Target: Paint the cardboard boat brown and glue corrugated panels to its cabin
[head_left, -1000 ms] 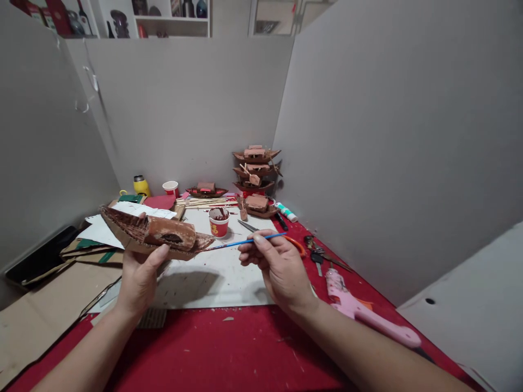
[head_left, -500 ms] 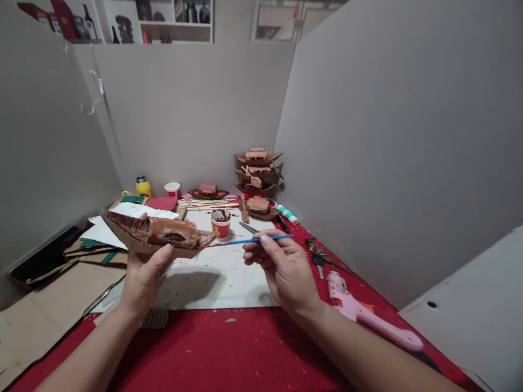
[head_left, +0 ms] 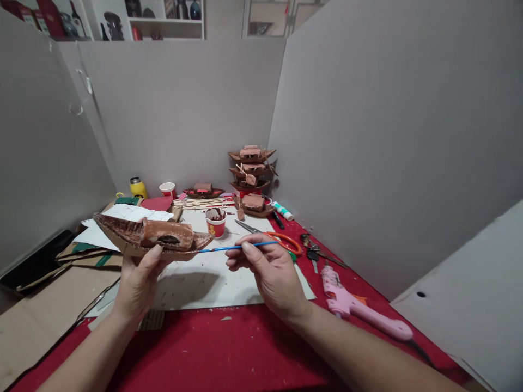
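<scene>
My left hand (head_left: 139, 280) grips a brown model boat (head_left: 167, 234) from below, its thumb on the near side of the hull. The boat has a curved cabin roof and pointed ends, and bare cardboard shows along its lower side. A slim blue paintbrush (head_left: 229, 248) is pinched between the thumb and fingers of my right hand (head_left: 272, 272). The brush's tip reaches the hull edge near the boat's right end; whether it presses there I cannot tell. Just behind stands a paper cup (head_left: 216, 223) smeared inside with dark brown paint.
Orange-handled scissors (head_left: 286, 239) lie behind my right hand. A pink glue gun (head_left: 363, 310) and keys (head_left: 312, 259) are at the right. Finished-looking boats (head_left: 252, 169) are stacked at the back, near wooden sticks (head_left: 204, 203). Cardboard sheets (head_left: 61, 305) cover the left side.
The brush tip has shifted left along the boat's hull edge, and my right hand has moved left and slightly down. The whole view has turned slightly, uncovering the scissors' orange handles.
</scene>
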### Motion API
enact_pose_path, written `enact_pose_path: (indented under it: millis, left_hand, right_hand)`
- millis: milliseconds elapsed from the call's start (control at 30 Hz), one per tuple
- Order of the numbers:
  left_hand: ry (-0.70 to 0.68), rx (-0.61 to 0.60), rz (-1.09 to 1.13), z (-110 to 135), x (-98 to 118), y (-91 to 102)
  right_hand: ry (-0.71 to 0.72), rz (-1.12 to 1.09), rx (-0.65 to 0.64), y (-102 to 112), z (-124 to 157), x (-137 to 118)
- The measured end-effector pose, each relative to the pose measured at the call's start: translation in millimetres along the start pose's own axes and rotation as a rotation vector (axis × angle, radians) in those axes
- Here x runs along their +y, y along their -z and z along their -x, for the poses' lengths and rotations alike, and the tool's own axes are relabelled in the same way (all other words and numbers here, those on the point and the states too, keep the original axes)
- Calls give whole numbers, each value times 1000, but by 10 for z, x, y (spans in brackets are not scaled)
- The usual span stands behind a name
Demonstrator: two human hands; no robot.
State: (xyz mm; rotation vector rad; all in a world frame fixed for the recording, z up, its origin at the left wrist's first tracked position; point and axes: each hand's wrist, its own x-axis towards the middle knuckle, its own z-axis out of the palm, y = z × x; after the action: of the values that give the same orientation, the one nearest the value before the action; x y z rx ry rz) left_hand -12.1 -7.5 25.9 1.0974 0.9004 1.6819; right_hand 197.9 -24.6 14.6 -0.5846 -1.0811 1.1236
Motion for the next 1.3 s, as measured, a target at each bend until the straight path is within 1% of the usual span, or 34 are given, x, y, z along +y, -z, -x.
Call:
enact_pose_path:
  millis: [167,233,333,400,433,500,600,667,700,733,867,933,1033,1133,1233,1300]
  left_hand:
    - [-117,15,59,10,53,-44]
    - [-143,17,69,14,56,-52]
    - [-201,45,54,24,48,-41]
    - [-243,55,36,39,49,-26]
    - [-256,53,35,52,54,-21]
    - [-265,42,56,88,70,-24]
    - [-243,19,141,173,90,-78]
    - [-234,16,183,251,86,-144]
    - [-249,28,186,294,78,-184]
    - [-232,28,166,339,68,-226]
    - [-213,46,177,509,18,-397]
    - [-195,54,204,580,-7,-474]
    - [-140,51,271,669,-34,-570]
    - [-60,-33,333,744,-35,-637]
    - [1,-127,349,798,-22,-676]
    - [26,-152,354,823,-18,-689]
  right_hand:
    - [105,83,50,47,29,-71]
    - [139,60,88,61,28,-103]
    - [200,-6,184,79,-15,-129]
    - [200,-33,241,82,-63,-116]
    - [174,-38,251,78,-84,-98]
    - [83,-39,212,56,-109,-45]
    - [-22,-38,53,1,-91,47]
    - [-33,-48,-48,-36,-55,94]
    - [-27,-59,-92,-50,-34,109]
    - [-20,-73,-133,-62,-15,117]
    - [-19,-139,-247,-88,45,91]
    - [-10,-175,-262,-91,66,58]
    - [26,-208,-235,-80,95,1]
    - [59,-221,-235,-59,118,-68]
    - [79,-233,-232,-41,130,-137]
    - [82,-233,-229,-34,137,-167]
